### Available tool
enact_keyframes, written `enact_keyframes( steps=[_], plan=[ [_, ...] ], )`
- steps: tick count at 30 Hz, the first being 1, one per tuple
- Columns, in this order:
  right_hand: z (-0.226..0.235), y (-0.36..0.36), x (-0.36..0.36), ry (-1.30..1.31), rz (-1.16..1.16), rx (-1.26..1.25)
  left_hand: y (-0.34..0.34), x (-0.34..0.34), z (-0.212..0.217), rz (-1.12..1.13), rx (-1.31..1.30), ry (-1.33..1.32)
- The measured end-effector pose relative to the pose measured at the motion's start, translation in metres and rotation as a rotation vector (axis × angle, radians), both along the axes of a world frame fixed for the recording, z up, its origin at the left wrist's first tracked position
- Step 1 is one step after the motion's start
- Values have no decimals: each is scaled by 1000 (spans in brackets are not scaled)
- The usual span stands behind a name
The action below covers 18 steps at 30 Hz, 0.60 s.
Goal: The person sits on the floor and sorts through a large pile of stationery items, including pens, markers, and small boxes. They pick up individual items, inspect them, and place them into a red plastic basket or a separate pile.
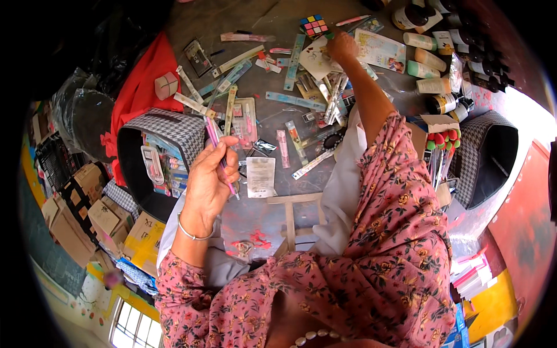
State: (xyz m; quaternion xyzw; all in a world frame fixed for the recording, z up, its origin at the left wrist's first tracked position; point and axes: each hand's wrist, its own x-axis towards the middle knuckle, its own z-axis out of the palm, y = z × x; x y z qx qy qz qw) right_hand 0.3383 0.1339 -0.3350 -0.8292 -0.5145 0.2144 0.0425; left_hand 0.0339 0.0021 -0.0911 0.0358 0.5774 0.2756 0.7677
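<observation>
Pink floral cloth (394, 232) drapes the person's shoulders and upper arms, filling the lower middle of my view. Beyond it spreads a grey surface (278, 18), strewn with packaged stationery. To the person's left, a black-and-white checked box (181, 124) gapes open, with colourful packets (173, 161) inside, and a red cloth (142, 78) lies just past it. Another checked box (476, 139) stands on the person's right, with bottles (423, 69) gathered farther up that side. The left hand (210, 174) is raised over the near part of the clutter. Well apart from it, the right hand (343, 47) stretches far out, among pale printed cards (378, 53); I can't tell whether its fingers are apart or together. Smaller still, a white printed slip (260, 177) lies just beside the left hand, and a colourful puzzle cube (314, 25) sits near the right fingertips. Slimmest of all are the pink-purple pens (210, 129), how many I can't make out, slanting through the left hand, its fingers clamped on them.
</observation>
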Motion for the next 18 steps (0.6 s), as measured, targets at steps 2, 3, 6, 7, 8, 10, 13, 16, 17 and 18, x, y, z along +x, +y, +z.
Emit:
enact_keyframes(
  steps=[2,3,6,7,8,10,13,16,17,18],
  plan=[
    [-10,6,0,-66,73,-35,0,0,0,-22,1,-18],
    [-11,5,-1,-71,94,-42,0,0,-1,-20,0,-26],
    [-9,6,-2,-121,136,-38,-1,-3,-2,-16,0,-34],
    [-8,5,-1,-128,165,-73,-1,-3,-2,-11,-3,-27],
    [-4,4,-1,-134,194,-107,-1,-4,-2,-6,-6,-17],
    [-5,5,2,-162,301,-142,-1,-4,-1,-4,-11,-4],
    [-12,5,10,-227,534,-177,1,-4,1,-22,-19,-8],
    [7,-2,4,-280,764,-286,-2,-3,3,-28,-21,-1],
    [12,-3,6,-311,809,-340,-1,-2,3,-34,-19,8],
    [17,-5,10,-339,852,-396,1,0,4,-41,-18,16]
  ],
)
